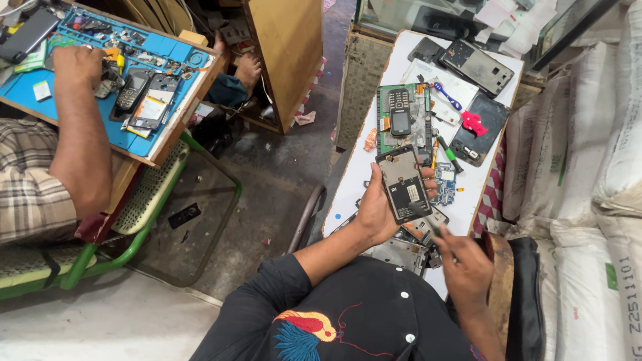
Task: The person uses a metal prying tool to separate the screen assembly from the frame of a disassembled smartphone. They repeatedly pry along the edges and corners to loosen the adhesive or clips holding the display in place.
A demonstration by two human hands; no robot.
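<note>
a: so, what do the person's own hands hold?

b: seen from above, the left hand (378, 207) grips an opened smartphone (404, 184), back cover off, dark insides facing up, fingers wrapped around its left edge. it is raised just over the near end of a narrow white table (374, 110).

a: and the right hand (466, 262)?

b: it sits lower, near the dark shirt, fingers pinched closed on a thin tool (436, 230) whose tip points toward the phone. the tool is too small to tell its kind.

a: what lies on the table?

b: a black keypad phone (400, 111) on a green circuit board (421, 119), a blue toothbrush (447, 95), a red piece (473, 123) on a dark phone shell (485, 127), and more phone parts beneath the hands.

a: anyone else?

b: at far left, another person's hand (79, 64) rests on a blue work mat (40, 110) strewn with phones and small parts.
</note>
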